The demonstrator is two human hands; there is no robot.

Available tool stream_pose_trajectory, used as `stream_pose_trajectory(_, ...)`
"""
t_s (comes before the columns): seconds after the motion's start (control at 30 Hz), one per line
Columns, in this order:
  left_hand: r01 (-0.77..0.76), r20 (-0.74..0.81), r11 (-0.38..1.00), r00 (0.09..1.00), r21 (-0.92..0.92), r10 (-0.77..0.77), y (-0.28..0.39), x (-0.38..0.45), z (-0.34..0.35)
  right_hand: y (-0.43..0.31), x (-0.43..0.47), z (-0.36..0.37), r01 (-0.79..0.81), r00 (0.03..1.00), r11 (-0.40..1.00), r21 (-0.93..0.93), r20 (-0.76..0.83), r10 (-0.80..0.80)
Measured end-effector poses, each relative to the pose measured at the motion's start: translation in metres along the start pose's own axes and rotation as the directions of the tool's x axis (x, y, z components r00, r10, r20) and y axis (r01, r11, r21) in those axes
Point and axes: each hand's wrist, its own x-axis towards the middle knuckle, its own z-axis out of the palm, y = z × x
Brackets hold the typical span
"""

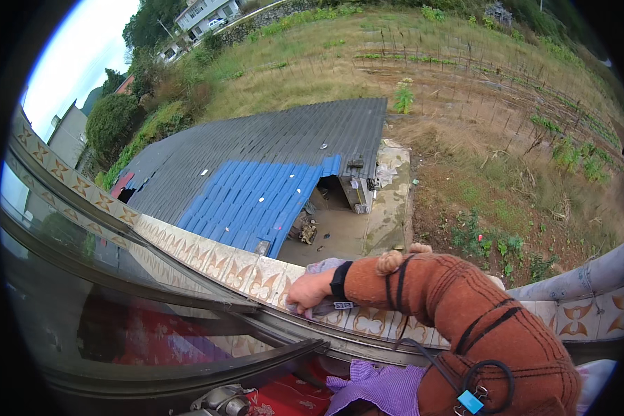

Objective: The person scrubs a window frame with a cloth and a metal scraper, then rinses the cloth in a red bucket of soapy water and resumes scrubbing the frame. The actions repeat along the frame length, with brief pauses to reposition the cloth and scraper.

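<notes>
My right hand point(311, 291) reaches out through the window and presses on a crumpled greyish-pink cloth point(326, 266), its fingers curled over it. The cloth lies on the outer window sill point(229, 268), which is faced with cream tiles in an orange-brown pattern. A black band circles the wrist, below the cuff of a rust-coloured knitted sleeve point(478, 312). Just inside the hand runs the dark metal window track point(286, 322). My left hand is out of view. Purple checked fabric point(379, 387) shows below the track, beside the sleeve.
A sliding glass pane in a dark frame point(187, 374) stands at the left. A black cable with a blue binder clip point(469, 402) hangs by the sleeve. Red patterned fabric point(291, 398) lies indoors. A pale pipe point(577, 278) slants at right. Below is a shed roof point(249, 182).
</notes>
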Motion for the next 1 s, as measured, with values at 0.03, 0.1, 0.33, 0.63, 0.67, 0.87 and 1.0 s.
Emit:
stream_pose_trajectory(0.03,-0.049,-0.026,0.99,0.998,0.131,0.053,-0.003,0.001,0.002,0.012,0.024,-0.007,-0.018,0.997,0.999,0.027,-0.078,0.02)
stream_pose_trajectory(0.1,-0.011,0.015,0.996,1.0,0.084,0.01,-0.015,0.003,0.005,0.039,0.054,-0.028,-0.113,0.942,0.988,0.104,-0.305,0.139)
stream_pose_trajectory(0.33,0.046,-0.072,0.995,0.997,0.092,-0.04,-0.098,0.019,-0.026,0.118,-0.095,-0.111,-0.57,0.695,0.819,-0.066,-0.57,0.438)
stream_pose_trajectory(0.63,0.01,-0.028,0.67,0.999,0.742,0.016,-0.172,0.031,-0.035,-0.009,-0.292,-0.05,0.07,0.923,0.994,-0.078,-0.372,-0.095)
stream_pose_trajectory(0.67,-0.017,0.009,0.68,1.0,0.733,0.015,-0.168,0.034,-0.035,-0.022,-0.298,-0.027,0.111,0.954,0.994,-0.019,-0.28,-0.112)
stream_pose_trajectory(0.87,-0.06,0.063,0.898,0.997,0.436,0.036,-0.131,0.046,-0.02,-0.023,-0.288,0.047,0.252,0.959,0.967,-0.039,-0.122,-0.255)
stream_pose_trajectory(1.0,-0.062,0.088,0.951,0.995,0.304,0.037,-0.11,0.056,-0.004,-0.003,-0.209,0.046,0.303,0.933,0.95,-0.069,-0.18,-0.311)
